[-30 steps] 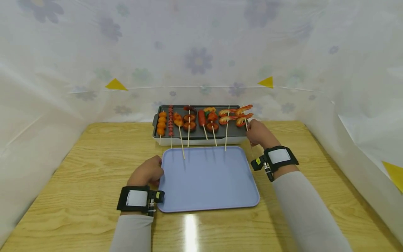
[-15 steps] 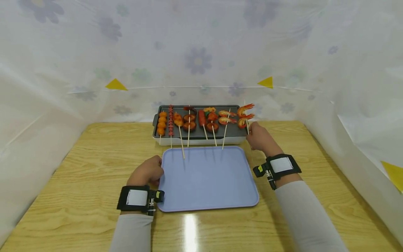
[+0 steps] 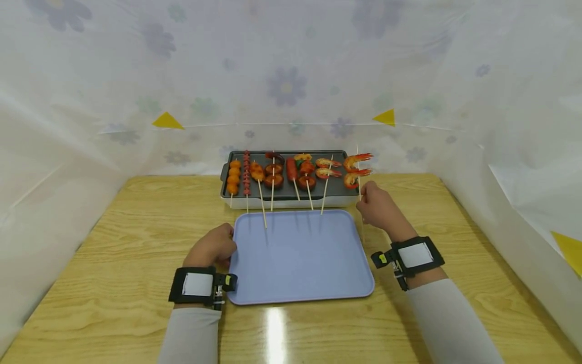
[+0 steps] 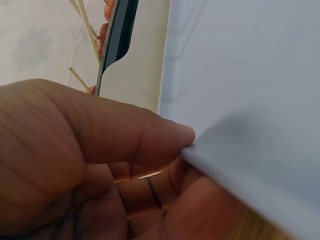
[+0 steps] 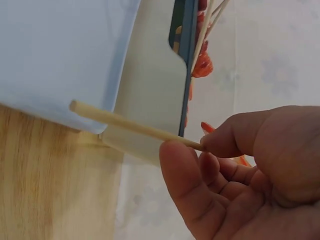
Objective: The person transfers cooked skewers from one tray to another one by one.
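My left hand [image 3: 213, 246] pinches the upper left edge of a pale blue tray [image 3: 300, 258]; in the left wrist view the thumb lies on the rim with fingers beneath. With its thumb and fingertips, my right hand [image 3: 379, 207] pinches the stick of a shrimp skewer [image 3: 356, 171], whose two shrimps are at the right end of the grill [image 3: 284, 194]. The lower end of that stick [image 5: 120, 121] sticks out past the fingers in the right wrist view. A second shrimp skewer [image 3: 328, 173] lies on the grill just left of it.
Several more skewers lie across the grill, among them orange balls [image 3: 234, 178], a sausage [image 3: 291, 171] and mushroom slices [image 3: 274, 181]. Their sticks overhang its front edge, some above the tray. Behind the wooden table [image 3: 136, 263] hangs a flowered white sheet [image 3: 286, 60].
My right hand has drawn the shrimp skewer rightward and toward me, apart from the neighbouring shrimp skewer, which shifted slightly. My left hand has stayed at the tray's edge.
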Motion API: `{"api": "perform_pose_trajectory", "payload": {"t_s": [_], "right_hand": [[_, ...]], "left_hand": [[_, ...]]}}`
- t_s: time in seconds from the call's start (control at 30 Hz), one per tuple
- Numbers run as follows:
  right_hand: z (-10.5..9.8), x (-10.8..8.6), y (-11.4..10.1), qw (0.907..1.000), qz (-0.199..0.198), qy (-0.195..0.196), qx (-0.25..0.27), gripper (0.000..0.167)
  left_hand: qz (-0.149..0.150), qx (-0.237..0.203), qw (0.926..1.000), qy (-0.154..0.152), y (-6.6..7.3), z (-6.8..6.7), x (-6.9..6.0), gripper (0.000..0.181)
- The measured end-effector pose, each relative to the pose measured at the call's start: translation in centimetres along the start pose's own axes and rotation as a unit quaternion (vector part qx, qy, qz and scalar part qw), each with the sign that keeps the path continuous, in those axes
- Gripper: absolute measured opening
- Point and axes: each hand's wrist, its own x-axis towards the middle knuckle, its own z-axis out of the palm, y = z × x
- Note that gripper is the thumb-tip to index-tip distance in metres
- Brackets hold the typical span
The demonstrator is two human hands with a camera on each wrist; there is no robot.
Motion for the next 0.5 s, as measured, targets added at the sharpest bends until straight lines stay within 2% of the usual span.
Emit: {"api": "perform_pose_trajectory", "payload": {"t_s": [0.33, 0.5], "right_hand": [[0.2, -2.6, -1.3, 0.9998, -0.003, -0.018, -0.011, 0.020], [0.7, -3.9, -1.8, 0.9981, -0.022, -0.014, -0.057, 0.015]], "left_hand": [[0.000, -0.008, 1.0000, -0.001, -0.2, 0.0, 0.1, 0.031], [0.001, -0.013, 0.9999, -0.001, -0.2, 0.0, 0.2, 0.030]]}}
